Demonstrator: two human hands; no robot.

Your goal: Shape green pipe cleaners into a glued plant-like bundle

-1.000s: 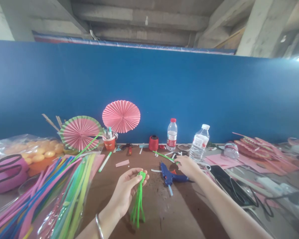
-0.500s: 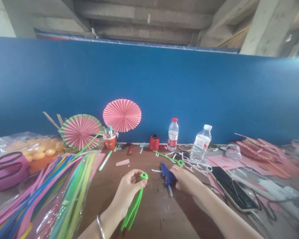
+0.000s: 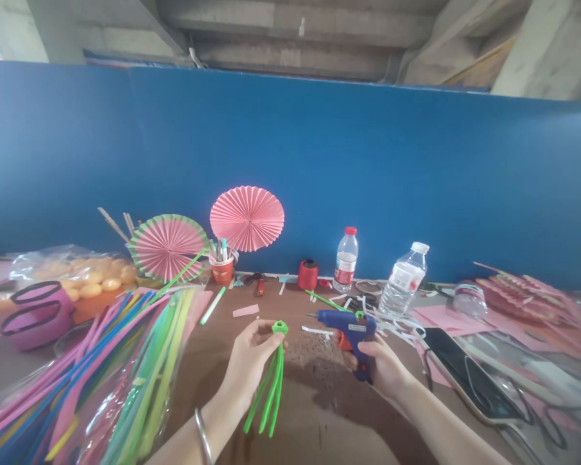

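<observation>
My left hand [image 3: 254, 354] pinches a bundle of bright green pipe cleaners [image 3: 273, 394] near its top. The upper end is coiled into a small ring, and the loose stems hang down over the table. In my right hand [image 3: 383, 363] is a blue glue gun [image 3: 353, 326], its handle gripped and its orange trigger under my fingers. The metal nozzle points left, towards the green bundle but apart from it. Behind the glue gun lies another green pipe cleaner [image 3: 325, 298], partly hidden by the gun's body.
Bagged coloured pipe cleaners [image 3: 145, 381] cover the left side. Pink paper fans [image 3: 246, 218], a cup of pens [image 3: 221, 270], a red spool [image 3: 308, 276] and water bottles [image 3: 346, 261] stand along the blue partition [image 3: 290, 142]. A phone [image 3: 469, 374] with cables lies right, among paper scraps.
My right hand has raised the glue gun from the table and turned it so the nozzle points left. My left hand still holds the green bundle. The view has shifted slightly.
</observation>
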